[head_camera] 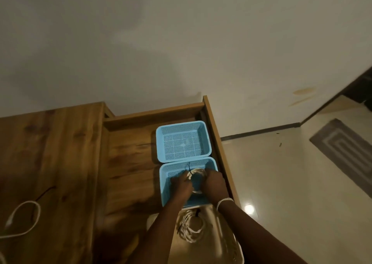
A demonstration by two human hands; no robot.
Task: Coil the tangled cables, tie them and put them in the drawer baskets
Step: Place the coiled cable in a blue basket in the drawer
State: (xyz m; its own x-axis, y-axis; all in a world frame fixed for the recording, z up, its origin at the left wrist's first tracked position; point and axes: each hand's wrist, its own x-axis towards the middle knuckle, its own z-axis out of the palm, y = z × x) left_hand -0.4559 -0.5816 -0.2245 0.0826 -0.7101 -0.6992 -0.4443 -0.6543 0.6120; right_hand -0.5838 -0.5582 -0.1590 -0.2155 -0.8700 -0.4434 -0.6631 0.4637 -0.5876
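- Hands: my left hand (181, 185) and right hand (213, 181) both grip a coiled white cable tied with black (196, 173), inside the near pale-blue mesh plastic basket (212, 162).
- Behind my grip: a tied white coil (191, 228) already in a cream basket (225, 241).
- Left of it: loose white cable (26, 217) still uncoiled.

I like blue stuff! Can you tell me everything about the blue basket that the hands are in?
The near blue basket looks like plastic mesh with a smooth rounded rim. It sits flat in the open wooden drawer, between another blue basket behind it and a cream basket in front, very close to both. Inside, the left hand and right hand hold a coiled white cable with a thin black tie.
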